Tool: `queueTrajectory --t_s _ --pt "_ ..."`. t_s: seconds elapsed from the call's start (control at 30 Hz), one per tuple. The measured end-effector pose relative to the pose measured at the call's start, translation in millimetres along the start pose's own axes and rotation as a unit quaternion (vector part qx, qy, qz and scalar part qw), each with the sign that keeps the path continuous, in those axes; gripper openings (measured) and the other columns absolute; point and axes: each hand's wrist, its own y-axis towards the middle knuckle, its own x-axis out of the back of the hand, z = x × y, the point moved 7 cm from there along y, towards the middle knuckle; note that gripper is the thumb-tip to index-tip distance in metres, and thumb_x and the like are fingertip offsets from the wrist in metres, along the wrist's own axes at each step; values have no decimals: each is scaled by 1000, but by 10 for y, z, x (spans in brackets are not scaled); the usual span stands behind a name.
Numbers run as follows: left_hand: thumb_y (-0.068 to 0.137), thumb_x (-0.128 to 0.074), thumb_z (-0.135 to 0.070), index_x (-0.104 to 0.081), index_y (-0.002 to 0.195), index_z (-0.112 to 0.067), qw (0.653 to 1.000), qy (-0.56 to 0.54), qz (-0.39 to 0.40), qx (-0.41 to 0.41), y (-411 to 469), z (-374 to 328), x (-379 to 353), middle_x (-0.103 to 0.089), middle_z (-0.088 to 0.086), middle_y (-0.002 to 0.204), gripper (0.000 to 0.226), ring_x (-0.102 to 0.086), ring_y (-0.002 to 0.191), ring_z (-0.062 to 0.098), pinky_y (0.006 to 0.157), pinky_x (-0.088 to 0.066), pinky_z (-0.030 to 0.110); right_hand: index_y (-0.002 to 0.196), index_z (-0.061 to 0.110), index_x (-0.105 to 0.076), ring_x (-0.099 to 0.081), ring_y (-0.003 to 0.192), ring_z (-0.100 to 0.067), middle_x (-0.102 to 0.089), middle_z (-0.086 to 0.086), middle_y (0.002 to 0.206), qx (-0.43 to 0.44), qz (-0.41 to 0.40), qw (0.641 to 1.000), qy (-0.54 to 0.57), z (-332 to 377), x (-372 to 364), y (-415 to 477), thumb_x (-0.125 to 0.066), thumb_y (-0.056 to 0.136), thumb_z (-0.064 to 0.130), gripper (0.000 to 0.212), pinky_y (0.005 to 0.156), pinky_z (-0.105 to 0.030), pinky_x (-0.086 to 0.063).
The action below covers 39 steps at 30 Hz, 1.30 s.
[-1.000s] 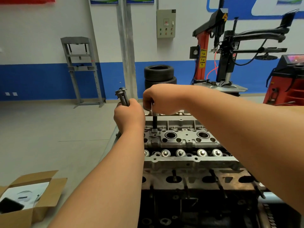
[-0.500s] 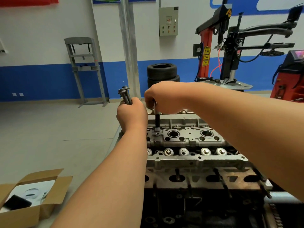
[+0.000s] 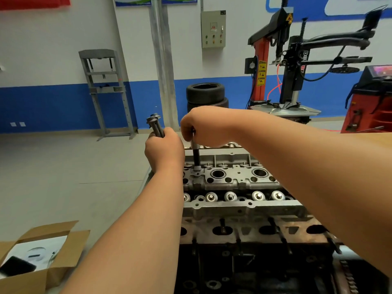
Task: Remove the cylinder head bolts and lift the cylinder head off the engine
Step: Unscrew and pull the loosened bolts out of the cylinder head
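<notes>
1. Workshop wall, blue-banded, stacked tyres behind; cylinder head sits atop the engine.
2. Left hand grips loose bolts at the head's left edge.
3. Right hand pinches a bolt upright in the head's far-left corner.
4. Tilting it could bind it; a slack left grip could spill bolts into open bores.

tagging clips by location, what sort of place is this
Most likely a car repair workshop: a tyre changer and stacked tyres stand behind a partly stripped engine.
</notes>
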Motion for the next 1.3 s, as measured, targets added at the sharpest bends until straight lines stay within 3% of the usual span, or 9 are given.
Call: queueTrajectory --t_s 0.17,0.3,0.43,0.63,0.77,0.87,1.07,1.2,1.3 --pt "89 -50 -24 -45 67 -22 1000 2 -2 1 -1 -13 -1 -49 -2 63 23 -48 56 15 52 -39 27 72 14 -50 -51 60 -16 -54 -1 70 -167 -63 982 -67 -226 8 64 -46 92 53 44 52 -30 -39" --pt "90 -49 -24 -43 65 -20 1000 4 -1 -2 -8 -12 -1 -45 -3 61 25 -43 52 14 49 -33 26 83 10 -55 -49 61 -18 -52 -1 72 -86 -38 990 -107 -11 -1 153 -50 93 18 14 53 -29 -39" --pt "89 -49 -24 -44 66 -20 1000 1 0 1 -8 -10 -2 -46 -2 61 23 -45 54 15 51 -37 27 101 16 -69 -62 90 -20 -68 0 102 -31 18 999 -4 -23 29 7 -50 89 6 24 78 -30 -52" --pt "89 -49 -25 -45 67 -22 1000 6 -4 1 2 -11 8 -51 -2 65 23 -50 59 16 56 -42 30 68 13 -51 -51 59 -17 -52 -1 65 -177 -62 979 -76 -207 30 55 -43 92 56 50 49 -31 -37" --pt "90 -49 -24 -44 67 -22 1000 1 -2 4 5 -1 2 -50 -2 64 24 -48 57 16 54 -41 28 89 12 -57 -50 63 -16 -53 0 76 -99 -21 991 -90 -45 34 103 -51 94 23 14 54 -27 -38" --pt "90 -49 -23 -44 66 -21 1000 -3 -3 -2 -6 -9 4 -48 -2 62 25 -46 54 14 50 -36 26 104 16 -65 -56 83 -17 -61 1 97 -28 9 999 -22 38 59 13 -49 88 4 25 65 -23 -44" --pt "90 -49 -25 -46 68 -22 1000 2 -7 6 16 6 13 -50 -2 65 22 -49 57 15 52 -38 28 77 14 -57 -55 64 -18 -57 0 69 -153 -43 985 -59 -149 26 48 -46 91 54 44 55 -30 -40" --pt "90 -49 -24 -44 67 -21 1000 6 4 0 8 7 -6 -46 -2 62 24 -45 53 15 50 -34 26 92 7 -54 -47 60 -14 -50 1 71 -104 -33 991 -74 -59 9 124 -48 96 26 20 55 -26 -37" --pt "90 -49 -24 -45 67 -21 1000 1 3 0 -5 3 -2 -46 -3 61 24 -44 53 13 49 -33 26 108 14 -66 -60 87 -19 -65 -1 99 -38 13 999 -36 40 26 34 -47 91 7 26 67 -24 -42"
